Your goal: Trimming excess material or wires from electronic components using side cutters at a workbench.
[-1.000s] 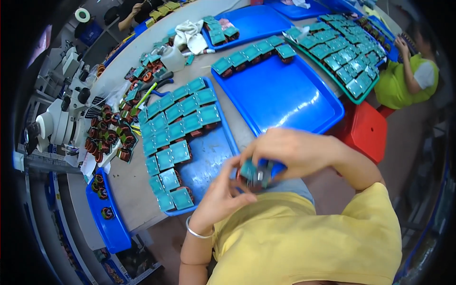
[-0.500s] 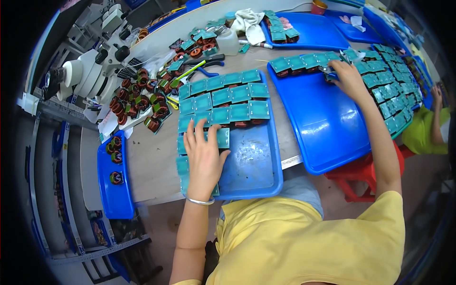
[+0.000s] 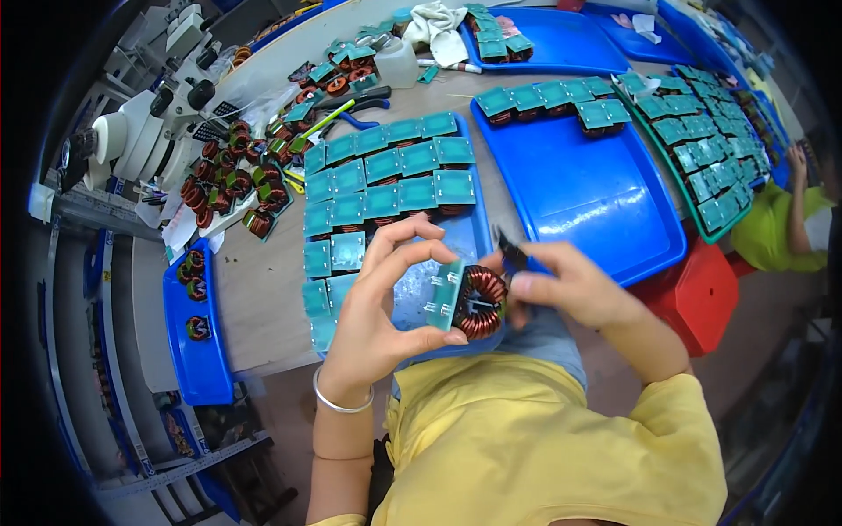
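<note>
My left hand (image 3: 377, 298) pinches a copper-wound ring coil (image 3: 481, 302) by its green circuit board (image 3: 445, 296). The board stands on edge with its pins toward the left, and the coil points right. My right hand (image 3: 561, 285) grips a small dark hand tool (image 3: 510, 254) whose kind is partly hidden, just behind the coil. Below both hands lies a blue tray (image 3: 481, 219) with rows of board-topped coils (image 3: 381, 201). A second blue tray (image 3: 605, 210) to the right holds a row of them at its far end, plus a short second row (image 3: 602, 116).
A green tray (image 3: 712, 235) full of coil boards stands farther right, beside a red stool (image 3: 693, 302). Loose coils (image 3: 237, 182), blue-handled pliers (image 3: 361, 121) and a microscope (image 3: 132, 140) sit at left. A narrow blue tray (image 3: 202, 368) holds several coils. Another person (image 3: 789, 223) is at far right.
My left hand has lifted a coil board from the near tray. My right hand has come back from the right tray, where boards now show in a second row, bringing the dark tool to the coil.
</note>
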`<action>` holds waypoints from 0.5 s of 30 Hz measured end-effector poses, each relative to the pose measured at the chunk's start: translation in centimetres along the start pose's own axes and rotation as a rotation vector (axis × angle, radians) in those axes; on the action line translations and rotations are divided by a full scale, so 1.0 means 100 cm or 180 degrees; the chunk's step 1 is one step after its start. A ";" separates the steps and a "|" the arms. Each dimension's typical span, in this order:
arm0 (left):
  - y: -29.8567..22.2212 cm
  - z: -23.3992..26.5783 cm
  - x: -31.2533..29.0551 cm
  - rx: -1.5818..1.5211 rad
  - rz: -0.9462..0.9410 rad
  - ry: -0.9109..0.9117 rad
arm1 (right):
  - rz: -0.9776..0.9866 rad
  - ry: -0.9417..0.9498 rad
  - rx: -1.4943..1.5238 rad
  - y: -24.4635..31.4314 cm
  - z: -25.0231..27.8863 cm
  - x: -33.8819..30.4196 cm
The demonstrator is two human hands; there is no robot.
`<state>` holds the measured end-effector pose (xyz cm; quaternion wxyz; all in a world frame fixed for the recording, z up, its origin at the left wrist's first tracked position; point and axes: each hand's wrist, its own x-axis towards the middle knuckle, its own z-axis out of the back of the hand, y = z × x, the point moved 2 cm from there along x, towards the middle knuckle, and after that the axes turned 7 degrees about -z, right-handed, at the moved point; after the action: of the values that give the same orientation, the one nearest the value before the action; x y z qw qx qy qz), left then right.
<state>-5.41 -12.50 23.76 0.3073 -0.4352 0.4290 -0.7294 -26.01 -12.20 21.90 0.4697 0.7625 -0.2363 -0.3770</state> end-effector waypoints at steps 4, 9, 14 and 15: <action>-0.011 -0.009 -0.004 -0.0787 0.0493 -0.0365 | 0.0172 -0.0260 0.0932 -0.014 -0.022 -0.011; -0.014 -0.021 -0.019 -0.1229 0.0717 -0.0648 | 0.1046 -0.0463 0.1068 -0.024 -0.026 -0.014; -0.010 -0.027 -0.026 -0.1687 0.0575 -0.0917 | 0.1194 -0.0686 0.0747 -0.029 -0.025 -0.010; -0.009 -0.029 -0.027 -0.1689 0.0579 -0.0917 | 0.1284 -0.0720 0.0668 -0.030 -0.025 -0.010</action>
<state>-6.89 -8.85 22.83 0.3047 -0.5589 0.5936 -0.4924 -24.56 -8.81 20.23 0.4243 0.6975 -0.4726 -0.3319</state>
